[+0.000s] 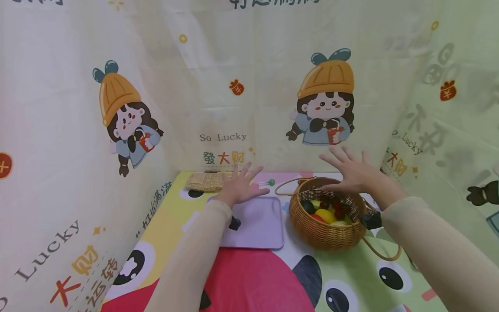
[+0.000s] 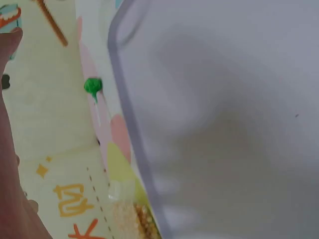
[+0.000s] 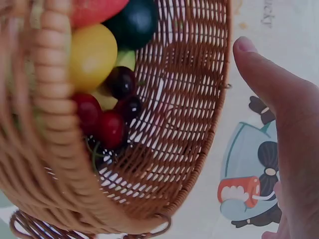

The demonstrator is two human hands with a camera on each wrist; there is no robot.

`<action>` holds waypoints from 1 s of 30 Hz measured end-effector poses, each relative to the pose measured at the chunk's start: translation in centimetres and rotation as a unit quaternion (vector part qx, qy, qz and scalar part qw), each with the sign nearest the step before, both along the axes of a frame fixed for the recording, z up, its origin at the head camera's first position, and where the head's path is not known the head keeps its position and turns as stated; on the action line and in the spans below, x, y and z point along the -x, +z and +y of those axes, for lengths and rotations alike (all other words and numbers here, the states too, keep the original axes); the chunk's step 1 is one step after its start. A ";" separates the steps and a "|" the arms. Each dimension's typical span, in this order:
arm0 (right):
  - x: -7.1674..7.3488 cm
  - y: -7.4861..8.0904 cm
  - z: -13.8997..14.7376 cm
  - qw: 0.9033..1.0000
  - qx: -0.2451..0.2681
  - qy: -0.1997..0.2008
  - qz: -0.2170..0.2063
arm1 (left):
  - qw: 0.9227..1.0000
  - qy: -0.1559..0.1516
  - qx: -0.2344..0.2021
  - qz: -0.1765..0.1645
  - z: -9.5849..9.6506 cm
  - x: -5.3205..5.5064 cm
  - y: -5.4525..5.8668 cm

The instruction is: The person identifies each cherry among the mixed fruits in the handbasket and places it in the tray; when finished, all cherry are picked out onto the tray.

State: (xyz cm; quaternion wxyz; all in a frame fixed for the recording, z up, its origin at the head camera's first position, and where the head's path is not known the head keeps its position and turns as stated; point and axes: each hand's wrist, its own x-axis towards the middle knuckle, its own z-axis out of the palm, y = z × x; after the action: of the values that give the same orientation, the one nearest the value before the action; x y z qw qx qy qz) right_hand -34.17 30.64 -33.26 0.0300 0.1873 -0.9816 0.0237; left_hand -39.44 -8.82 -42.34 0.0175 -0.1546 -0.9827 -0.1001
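My left hand (image 1: 240, 187), fingers spread, hovers over the far side of a lilac tray (image 1: 259, 223) and holds nothing. In the left wrist view the bare floor of the tray (image 2: 224, 99) fills most of the picture. My right hand (image 1: 348, 174) is spread above the back rim of a brown wicker basket (image 1: 327, 234), also holding nothing. Inside the basket lie a yellow fruit (image 3: 93, 57), a dark green one (image 3: 133, 22), a red one (image 3: 94, 10) and several dark red cherries (image 3: 110, 128).
Behind the tray lies a clear bag of grain (image 1: 206, 182), with a green lollipop-like item (image 1: 271, 182) to its right. One basket handle (image 1: 383, 255) hangs down at the front right. Printed curtains (image 1: 269, 108) close off the back and sides of the patterned tabletop (image 1: 253, 281).
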 end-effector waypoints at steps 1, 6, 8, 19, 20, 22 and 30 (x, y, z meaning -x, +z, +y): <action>-0.2 -0.1 0.1 1.000 0.002 0.000 -0.002 | 1.000 -0.006 -0.001 0.003 0.2 0.0 -0.2; -1.4 -0.9 0.6 1.000 0.027 0.006 -0.004 | 0.999 -0.038 -0.023 0.024 0.9 -0.8 -0.9; -2.0 -1.2 0.7 0.999 0.042 0.011 0.000 | 0.998 -0.049 -0.035 0.029 1.0 -1.1 -1.2; -6.4 -3.0 0.7 0.990 0.128 0.037 0.045 | 0.989 -0.109 -0.092 0.032 1.2 -3.6 -2.8; -6.8 -3.1 0.7 0.989 0.137 0.040 0.049 | 0.988 -0.115 -0.098 0.032 1.3 -4.0 -2.9; -7.6 -3.5 0.7 0.985 0.157 0.043 0.057 | 0.986 -0.127 -0.099 0.038 1.4 -4.6 -3.5; -10.8 -4.8 2.8 0.961 0.274 0.002 0.035 | 0.968 -0.178 -0.173 0.036 2.8 -7.8 -4.4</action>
State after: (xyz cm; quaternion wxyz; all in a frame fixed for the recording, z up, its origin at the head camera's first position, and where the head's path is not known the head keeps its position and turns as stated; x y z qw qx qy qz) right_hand -23.38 33.46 -38.04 0.1141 0.1750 -0.9353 0.2856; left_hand -31.63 -6.02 -46.77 0.0607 -0.3251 -0.9059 -0.2646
